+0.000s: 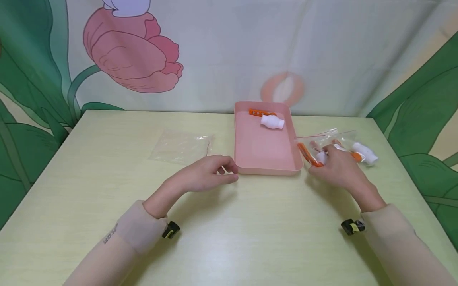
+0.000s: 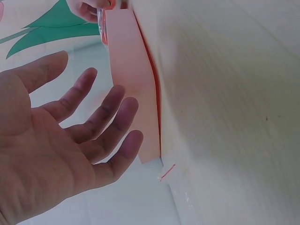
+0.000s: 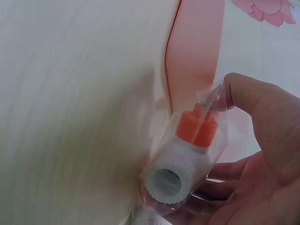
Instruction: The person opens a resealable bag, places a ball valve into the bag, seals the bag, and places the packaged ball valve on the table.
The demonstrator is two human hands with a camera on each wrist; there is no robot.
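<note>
My right hand (image 1: pixel 338 167) grips a clear zip bag (image 3: pixel 218 140) on the table's right side. Inside it, the right wrist view shows a white plastic pipe fitting (image 3: pixel 199 161) with a round ribbed opening and an orange plug (image 3: pixel 197 129). Thumb and fingers lie on either side of the bag. Beside the near left corner of a pink tray (image 1: pixel 266 155) hovers my left hand (image 1: pixel 209 172), its fingers loosely bent and holding nothing. At the tray's far end lie an orange strip with holes (image 1: pixel 262 113) and a white plastic piece (image 1: pixel 272 122).
A flat clear bag (image 1: pixel 179 147) lies left of the tray. Right of my right hand is another white piece (image 1: pixel 365 153) in clear plastic, and an orange piece (image 1: pixel 309 155) lies to its left. A printed curtain (image 1: pixel 214 55) hangs behind the table (image 1: pixel 229 238).
</note>
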